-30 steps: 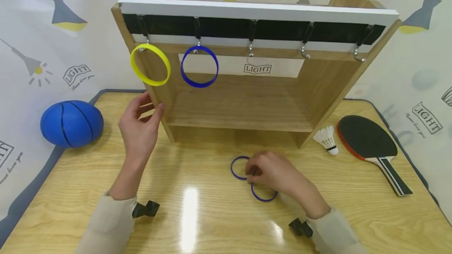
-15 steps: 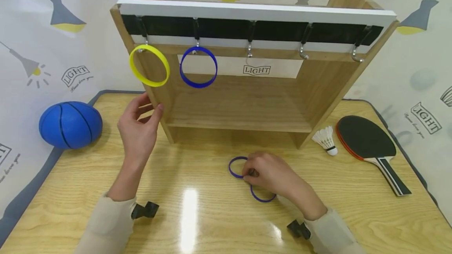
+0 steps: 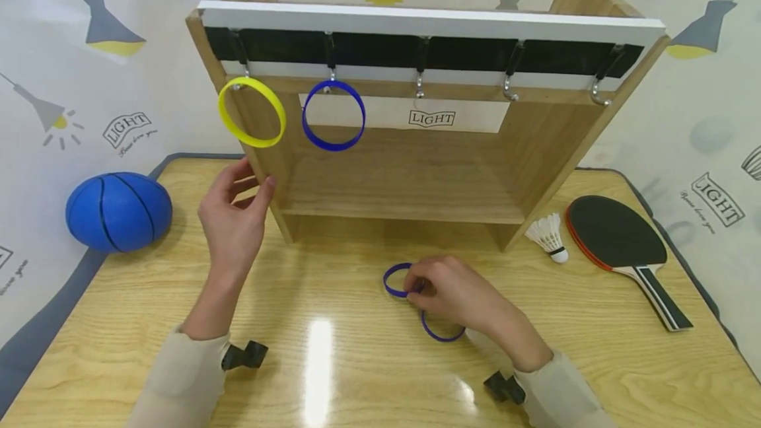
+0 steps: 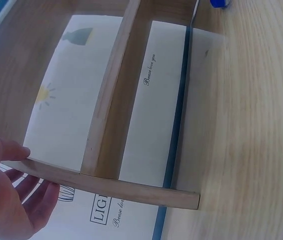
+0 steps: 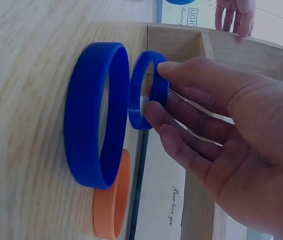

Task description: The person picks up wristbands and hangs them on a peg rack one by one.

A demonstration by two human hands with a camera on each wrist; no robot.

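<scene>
A thin blue plastic-looking ring (image 5: 85, 120) lies at lower centre of the head view; near it, at lower left of the right-wrist view, is an orange band-like ring (image 5: 102, 215); just beyond, the right hand (image 3: 458, 289) pinches a second thin blue ring (image 5: 159, 90) between thumb and fingertips; at centre left, the left hand's (image 3: 233, 223) thumb and fingers curl round the light wooden rack (image 3: 404, 174); at upper left, a yellow ring (image 3: 222, 111) and a hanging blue ring (image 3: 335, 146) occupy two of five metal hooks (image 3: 420, 84); the hanging looks under half done, three hooks bare.
</scene>
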